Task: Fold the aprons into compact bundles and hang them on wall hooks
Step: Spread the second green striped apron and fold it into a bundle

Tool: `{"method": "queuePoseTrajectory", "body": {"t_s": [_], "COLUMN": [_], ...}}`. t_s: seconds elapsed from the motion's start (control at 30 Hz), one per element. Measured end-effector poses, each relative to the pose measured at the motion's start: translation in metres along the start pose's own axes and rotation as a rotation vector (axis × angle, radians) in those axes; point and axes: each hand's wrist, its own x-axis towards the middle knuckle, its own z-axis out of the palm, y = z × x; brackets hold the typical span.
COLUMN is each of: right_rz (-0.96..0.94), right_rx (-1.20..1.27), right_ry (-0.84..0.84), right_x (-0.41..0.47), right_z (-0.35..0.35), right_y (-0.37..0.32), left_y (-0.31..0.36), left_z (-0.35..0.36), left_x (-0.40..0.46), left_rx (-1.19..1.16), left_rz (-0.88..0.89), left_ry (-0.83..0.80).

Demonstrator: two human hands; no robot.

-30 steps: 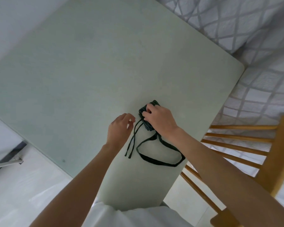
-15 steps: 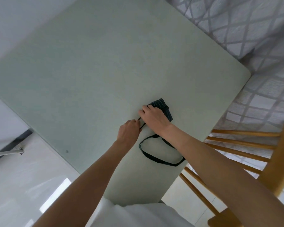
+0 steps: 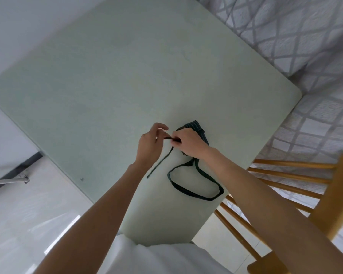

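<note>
Fingers of my left hand curl and pinch the thin dark tie string at its upper end, the thumb and forefinger closed on it while the other fingers arch loosely above. Just beside it, my right hand presses down on the folded apron bundle, its fingers curled over the cloth and also gripping the string where it meets the bundle. The two hands are nearly touching.

Nearer to me, the string's loose end trails down across the pale green table, and the apron's neck loop lies flat in an open ring close to the near right edge. A small round mark sits by the table's near left edge; I cannot read it.

Right of the table stands a wooden chair with slatted back. Beyond that, far right, hangs grey cloth with a lattice pattern. No containers show anywhere around the table.
</note>
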Motion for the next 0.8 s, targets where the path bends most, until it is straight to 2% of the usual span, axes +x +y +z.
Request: {"method": "queuePoseTrajectory", "body": {"t_s": [0.07, 0.13, 0.2, 0.33, 0.53, 0.63, 0.7, 0.8], "right_rz": [-0.003, -0.028, -0.053, -0.121, -0.135, -0.141, -0.14, -0.171], "right_rx": [0.032, 0.028, -0.006, -0.052, -0.175, -0.209, -0.186, -0.169], "right_ry": [-0.03, -0.036, -0.039, 0.034, 0.276, 0.335, 0.364, 0.379], "right_x": [0.0, -0.002, -0.005, -0.01, -0.012, -0.011, -0.012, -0.016], "right_z": [-0.004, -0.006, -0.006, -0.008, 0.006, 0.011, 0.009, 0.011], "right_y": [0.003, 0.005, 0.006, 0.005, 0.003, -0.001, 0.0, 0.002], "left_y": [-0.009, -0.014, -0.013, -0.014, -0.019, -0.021, -0.021, -0.017], "left_z": [0.004, 0.012, 0.022, 0.036, 0.037, 0.033, 0.029, 0.022], "left_x": [0.003, 0.003, 0.001, 0.001, -0.001, -0.003, -0.001, 0.004], "left_rx": [-0.076, -0.066, -0.104, -0.192, -0.206, -0.284, -0.348, -0.241], "left_rz": [-0.136, -0.129, -0.131, -0.157, -0.167, -0.205, -0.153, -0.036], "left_ry": [-0.068, -0.208, -0.252, -0.184, -0.15, -0.149, -0.119, -0.163]}}
